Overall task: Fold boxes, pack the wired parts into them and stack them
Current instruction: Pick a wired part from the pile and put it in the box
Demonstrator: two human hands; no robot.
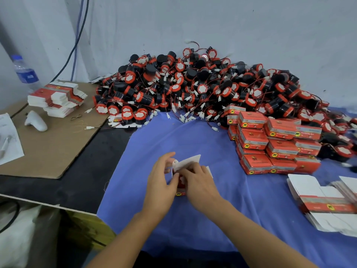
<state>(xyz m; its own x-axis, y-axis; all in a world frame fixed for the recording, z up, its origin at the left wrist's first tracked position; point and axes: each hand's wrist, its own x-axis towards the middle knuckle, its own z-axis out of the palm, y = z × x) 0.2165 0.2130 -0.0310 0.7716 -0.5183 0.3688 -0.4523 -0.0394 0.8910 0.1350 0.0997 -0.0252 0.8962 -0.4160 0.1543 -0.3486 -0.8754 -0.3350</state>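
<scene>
Both hands meet over the blue cloth [222, 200] near the front middle. My left hand [161, 182] and my right hand [199, 182] grip one small red-and-white box [181, 187], whose white flaps [188, 161] stand open at the top. What lies inside the box is hidden by my fingers. A big heap of black-and-red wired parts [193, 88] fills the back of the table against the wall. Closed red boxes [270, 144] are stacked in several layers at the right.
Flat unfolded boxes lie at the front right [326, 206] and in a pile at the back left [56, 97] on a cardboard sheet [54, 144]. A water bottle [24, 72], a white handheld tool [35, 121] and papers [8, 136] sit at the left.
</scene>
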